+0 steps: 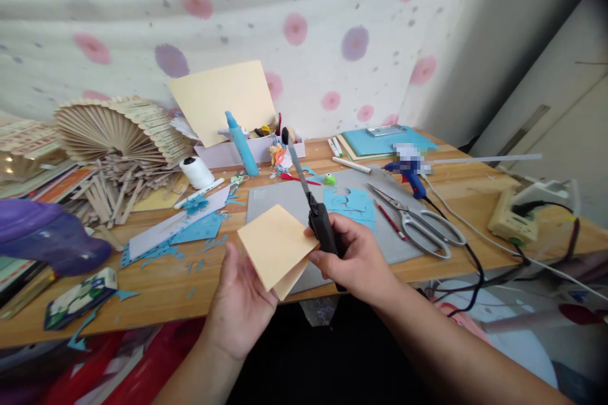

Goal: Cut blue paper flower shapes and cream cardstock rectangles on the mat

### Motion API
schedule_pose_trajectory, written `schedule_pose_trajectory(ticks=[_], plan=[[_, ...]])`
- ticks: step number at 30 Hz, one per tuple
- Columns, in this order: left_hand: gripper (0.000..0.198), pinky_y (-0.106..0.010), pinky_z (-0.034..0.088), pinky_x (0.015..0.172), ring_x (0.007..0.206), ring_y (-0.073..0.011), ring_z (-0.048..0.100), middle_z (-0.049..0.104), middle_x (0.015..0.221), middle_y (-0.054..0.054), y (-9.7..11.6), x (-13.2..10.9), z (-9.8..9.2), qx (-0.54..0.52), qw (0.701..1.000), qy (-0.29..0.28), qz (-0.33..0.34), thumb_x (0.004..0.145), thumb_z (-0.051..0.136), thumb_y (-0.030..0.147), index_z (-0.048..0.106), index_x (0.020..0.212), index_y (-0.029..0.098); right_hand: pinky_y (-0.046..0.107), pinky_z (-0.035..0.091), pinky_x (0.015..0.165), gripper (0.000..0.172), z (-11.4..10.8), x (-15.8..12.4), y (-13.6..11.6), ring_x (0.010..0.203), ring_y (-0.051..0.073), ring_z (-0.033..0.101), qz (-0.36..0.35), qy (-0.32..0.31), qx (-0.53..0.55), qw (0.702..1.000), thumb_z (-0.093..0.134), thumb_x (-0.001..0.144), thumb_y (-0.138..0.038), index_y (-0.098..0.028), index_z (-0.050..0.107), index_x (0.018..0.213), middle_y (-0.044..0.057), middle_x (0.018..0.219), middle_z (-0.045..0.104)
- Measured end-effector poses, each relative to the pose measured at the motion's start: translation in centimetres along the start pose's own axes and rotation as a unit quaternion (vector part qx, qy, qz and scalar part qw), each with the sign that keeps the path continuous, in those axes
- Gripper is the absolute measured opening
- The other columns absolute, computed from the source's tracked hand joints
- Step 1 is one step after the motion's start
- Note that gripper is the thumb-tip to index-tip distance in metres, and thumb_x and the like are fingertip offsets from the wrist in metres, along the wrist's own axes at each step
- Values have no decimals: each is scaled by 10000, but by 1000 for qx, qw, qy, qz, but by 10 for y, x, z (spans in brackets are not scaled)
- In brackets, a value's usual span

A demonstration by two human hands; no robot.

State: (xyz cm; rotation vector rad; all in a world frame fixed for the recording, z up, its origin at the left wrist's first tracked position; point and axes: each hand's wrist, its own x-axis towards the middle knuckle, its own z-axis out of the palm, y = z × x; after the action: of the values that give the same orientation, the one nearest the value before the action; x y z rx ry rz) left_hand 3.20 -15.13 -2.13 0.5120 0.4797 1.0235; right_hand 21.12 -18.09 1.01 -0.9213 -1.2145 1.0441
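Note:
A folded square of cream paper [278, 243] lies against the palm of my left hand [244, 304]. My left thumb points up beside the paper, and the other fingers are mostly hidden behind it. The paper's lower right edges stand apart, showing its layers. My right hand [356, 259] is closed around a black-handled tool [323, 228] with a long, narrow metal arm and a black tip; its kind is unclear. The right thumb is at the paper's right corner. Beneath lies a grey cutting mat [308, 272] with cut blue paper [351, 205] on it.
Large scissors [420, 221], a red pencil [390, 220] and a blue glue gun [411, 177] lie to the right, near cables and a power strip [513, 215]. To the left are blue scraps [199, 228], a thread spool [197, 172] and a stick fan [118, 130]. A blue bottle [242, 149] stands behind.

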Motion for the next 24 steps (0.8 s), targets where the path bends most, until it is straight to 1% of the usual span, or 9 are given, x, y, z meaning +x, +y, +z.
schedule_pose_trajectory(ticks=[3,5,8,10,12,14,18,21,24], plan=[[452,-277,575,425,528,-190,677,763,774,-43,0,-3,13,23,998,-29,-57,708,767,569,717,971,205,224,438,536,163,0,-1,3,572,101,497,-38,-4,-35,999,635,653,-159,-189,613,811,-31,692,563],[497,-294,545,359,404,-163,599,736,670,-35,2,-5,20,56,995,-10,-82,639,797,595,727,919,191,241,467,588,157,-1,-2,5,630,122,533,-48,-3,-61,997,623,659,-163,-188,620,814,-13,724,595],[442,-328,549,350,425,-187,610,746,699,-51,6,-3,25,99,990,58,-80,539,875,415,717,863,160,239,468,591,170,-4,-4,12,647,130,539,-46,-1,-85,995,604,665,-160,-187,627,831,-11,729,598],[360,-339,550,347,453,-204,623,747,717,-63,6,0,26,115,986,93,-76,531,845,268,703,835,138,238,462,593,195,-6,-4,16,657,132,537,-47,-3,-96,994,597,661,-139,-182,632,847,-13,731,591],[242,-319,528,322,437,-193,603,727,677,-63,3,3,27,124,982,121,-80,609,769,216,690,818,121,240,460,599,213,-7,-4,19,658,132,540,-47,-14,-105,993,596,664,-121,-175,636,866,-14,732,590],[123,-281,490,290,396,-163,562,686,608,-44,-2,5,28,128,978,146,-80,741,678,207,681,822,115,244,469,607,203,-9,-3,19,663,137,558,-47,-27,-113,992,612,687,-131,-168,640,885,-8,742,609],[152,-203,411,262,372,-124,530,649,584,-15,-4,10,32,107,973,193,-69,916,535,202,663,873,133,259,513,679,255,-24,-7,10,753,166,632,-76,-44,-180,980,649,806,-236,-161,645,1050,30,850,697],[193,-199,408,278,354,-105,507,671,628,-12,5,13,29,61,972,222,-41,961,476,212,644,887,152,270,529,766,342,-46,-20,1,877,190,683,-83,-78,-307,945,620,886,-305,-191,601,1208,60,1014,734],[206,-210,431,299,373,-112,526,678,643,-12,14,16,24,38,974,224,-7,973,453,206,635,890,156,299,553,771,341,-66,-36,-1,953,224,705,-47,-119,-423,897,549,937,-329,-223,574,1260,82,1108,735]])
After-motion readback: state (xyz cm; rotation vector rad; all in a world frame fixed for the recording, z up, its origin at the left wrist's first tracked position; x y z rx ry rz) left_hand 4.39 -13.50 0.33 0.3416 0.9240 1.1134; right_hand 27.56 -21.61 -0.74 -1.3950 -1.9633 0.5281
